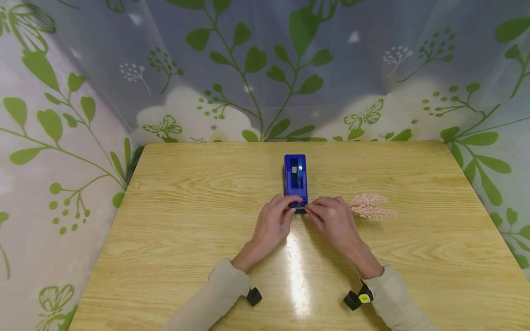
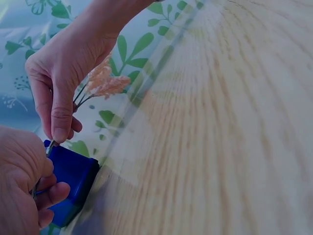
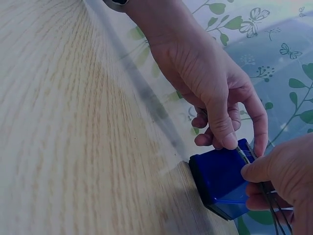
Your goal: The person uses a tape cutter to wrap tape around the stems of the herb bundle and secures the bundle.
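A pair of pink, fluffy artificial flower sprigs (image 1: 371,206) on thin, dark stems (image 3: 271,198) lies across the front end of a blue box with a dark top window (image 1: 296,174). My right hand (image 1: 334,217) grips the stems between thumb and fingers, with the pink heads sticking out to its right. At the box's front end, my left hand (image 1: 273,220) pinches the stem ends, its forefinger reaching over the box top. Both hands' fingertips nearly meet there. The wrist views show the blue box (image 3: 220,178) beneath the fingers, which partly cover its end.
A wood-grain table (image 1: 186,202) carries the box near its middle. Leaf-patterned curtains (image 1: 265,92) hang along the back and both sides. Black wrist devices (image 1: 254,297) sit by both cuffs.
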Available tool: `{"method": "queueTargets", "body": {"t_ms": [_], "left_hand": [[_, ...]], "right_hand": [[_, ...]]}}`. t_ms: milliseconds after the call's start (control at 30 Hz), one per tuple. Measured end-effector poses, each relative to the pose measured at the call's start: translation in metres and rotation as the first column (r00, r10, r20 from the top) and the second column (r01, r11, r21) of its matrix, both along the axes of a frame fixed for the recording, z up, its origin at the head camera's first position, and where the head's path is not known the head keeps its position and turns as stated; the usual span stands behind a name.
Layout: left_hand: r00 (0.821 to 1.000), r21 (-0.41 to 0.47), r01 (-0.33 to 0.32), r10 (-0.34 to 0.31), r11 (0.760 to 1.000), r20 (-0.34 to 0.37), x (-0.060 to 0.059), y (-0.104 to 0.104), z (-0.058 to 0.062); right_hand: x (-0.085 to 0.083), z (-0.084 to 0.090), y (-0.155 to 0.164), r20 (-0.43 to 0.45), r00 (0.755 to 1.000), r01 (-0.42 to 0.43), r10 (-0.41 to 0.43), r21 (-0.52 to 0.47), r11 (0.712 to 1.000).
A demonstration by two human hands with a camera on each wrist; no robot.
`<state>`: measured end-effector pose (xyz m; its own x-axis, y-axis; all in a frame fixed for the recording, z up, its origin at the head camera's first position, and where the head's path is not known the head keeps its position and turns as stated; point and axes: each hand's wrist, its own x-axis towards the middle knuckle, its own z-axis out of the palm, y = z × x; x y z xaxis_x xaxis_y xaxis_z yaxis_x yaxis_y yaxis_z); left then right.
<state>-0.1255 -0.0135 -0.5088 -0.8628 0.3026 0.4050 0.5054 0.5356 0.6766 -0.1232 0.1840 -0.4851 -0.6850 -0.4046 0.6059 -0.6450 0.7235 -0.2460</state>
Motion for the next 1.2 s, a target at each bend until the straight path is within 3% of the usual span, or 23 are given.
{"method": "queueTargets", "body": {"t_ms": [233,400,567,733,867,1200], "left_hand": [[0.998,0.033,0.032,-0.034,0.999,0.054,-0.001,-0.002,0.0],[0.994,0.055,0.056,-0.061,0.997,0.087,0.0,-0.003,-0.001],[0.995,0.029,0.05,-0.052,0.998,0.08,0.0,-0.004,0.002],[0.999,0.026,0.029,-0.029,0.999,0.027,0.003,-0.004,0.006],[0.999,-0.021,0.025,-0.026,0.999,-0.028,0.007,-0.005,0.009],[1.0,-0.023,0.004,-0.005,1.0,-0.027,0.014,-0.004,0.017]], "right_hand": [[0.001,0.001,0.0,0.026,1.0,-0.01,0.01,0.012,1.0],[0.004,-0.002,0.001,0.1,0.994,-0.045,0.041,0.035,0.998],[0.004,0.002,0.002,0.182,0.983,-0.043,0.039,0.02,0.999],[0.005,0.009,0.002,0.237,0.971,-0.048,0.041,0.025,0.999],[0.006,0.015,0.004,0.24,0.969,-0.066,0.057,0.03,0.997],[0.008,0.022,0.006,0.263,0.962,-0.074,0.069,0.008,0.997]]}}
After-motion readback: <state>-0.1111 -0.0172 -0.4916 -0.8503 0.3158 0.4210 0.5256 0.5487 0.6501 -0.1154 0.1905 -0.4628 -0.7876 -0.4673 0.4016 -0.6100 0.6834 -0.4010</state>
